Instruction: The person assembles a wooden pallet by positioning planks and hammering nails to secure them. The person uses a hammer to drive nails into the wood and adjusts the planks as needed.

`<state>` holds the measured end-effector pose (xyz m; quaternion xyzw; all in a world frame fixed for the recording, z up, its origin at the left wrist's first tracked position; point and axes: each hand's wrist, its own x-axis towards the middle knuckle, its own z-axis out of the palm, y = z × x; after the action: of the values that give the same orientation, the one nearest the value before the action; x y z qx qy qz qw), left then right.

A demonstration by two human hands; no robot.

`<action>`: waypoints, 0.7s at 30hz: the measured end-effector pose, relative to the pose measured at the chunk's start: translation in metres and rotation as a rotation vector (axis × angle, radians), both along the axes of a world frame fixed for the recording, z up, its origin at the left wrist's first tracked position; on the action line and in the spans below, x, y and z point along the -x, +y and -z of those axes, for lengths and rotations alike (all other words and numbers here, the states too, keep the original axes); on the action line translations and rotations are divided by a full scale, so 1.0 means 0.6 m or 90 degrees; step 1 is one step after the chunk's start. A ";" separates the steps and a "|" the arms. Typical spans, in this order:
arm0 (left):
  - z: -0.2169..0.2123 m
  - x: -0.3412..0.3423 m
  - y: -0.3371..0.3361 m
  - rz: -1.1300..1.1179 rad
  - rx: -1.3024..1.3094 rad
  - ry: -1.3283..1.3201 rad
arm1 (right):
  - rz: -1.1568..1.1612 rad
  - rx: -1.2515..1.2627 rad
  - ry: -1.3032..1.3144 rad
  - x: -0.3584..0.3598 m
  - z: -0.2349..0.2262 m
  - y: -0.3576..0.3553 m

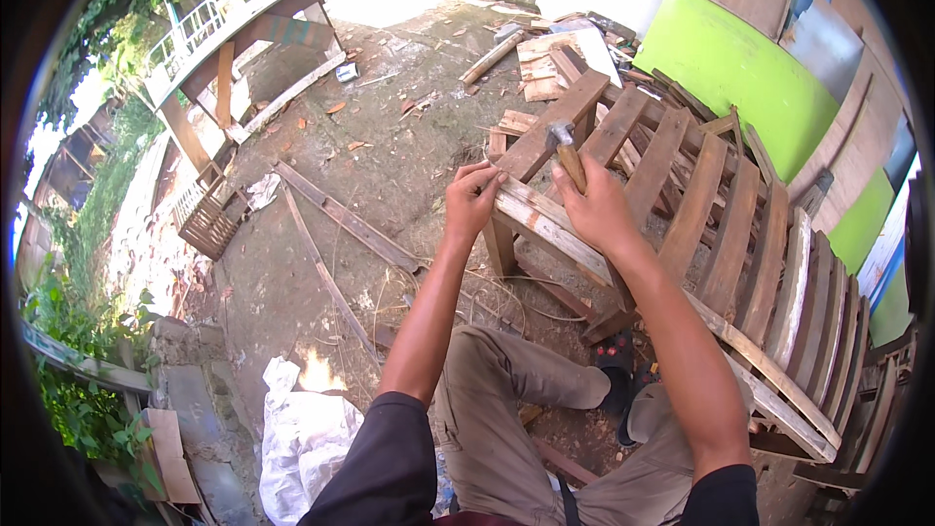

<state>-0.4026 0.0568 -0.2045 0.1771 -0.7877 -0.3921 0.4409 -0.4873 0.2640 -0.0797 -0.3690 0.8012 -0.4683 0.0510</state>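
A hammer (573, 161) with a metal head and wooden handle is gripped in my right hand (594, 203), head up. It is over the corner of a brown slatted wooden frame (726, 219). My left hand (472, 197) is closed in a pinch at the left end of a pale, worn wooden strip (555, 226). Whatever lies between its fingertips is too small to make out. The strip lies along the near edge of the frame, and my right hand is just above it.
Scrap wood (550, 63) is heaped beyond the frame, near a leaning green panel (740, 54). A wooden table (248, 39) and a plastic crate (206, 212) are at the left. Long wooden strips (341, 219) lie on the ground, and a white sack (302, 438) is beside my legs.
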 end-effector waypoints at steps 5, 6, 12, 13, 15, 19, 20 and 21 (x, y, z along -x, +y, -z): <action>0.009 0.001 -0.015 -0.006 -0.022 -0.025 | 0.003 0.024 -0.055 0.000 0.039 -0.027; 0.011 0.003 -0.018 0.001 -0.023 -0.033 | 0.010 0.019 -0.051 0.003 0.063 -0.035; -0.016 0.006 -0.046 0.154 -0.399 0.065 | -0.004 -0.023 -0.201 0.033 0.128 -0.057; -0.021 0.002 -0.065 0.151 -0.380 0.054 | 0.002 -0.014 -0.220 0.032 0.133 -0.058; -0.028 -0.005 -0.074 0.113 -0.309 0.036 | 0.022 0.005 -0.254 0.034 0.144 -0.058; -0.048 -0.008 -0.067 0.073 -0.214 -0.034 | 0.034 0.017 -0.144 0.036 0.156 -0.057; -0.052 -0.009 -0.061 0.062 -0.193 -0.066 | 0.037 0.018 -0.160 0.040 0.154 -0.054; -0.050 -0.012 -0.061 0.066 -0.188 -0.071 | 0.038 0.018 -0.177 0.038 0.151 -0.054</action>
<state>-0.3956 0.0202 -0.1747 0.2209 -0.7528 -0.5154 0.3447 -0.5100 0.2314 -0.1702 -0.2771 0.7905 -0.5273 0.1423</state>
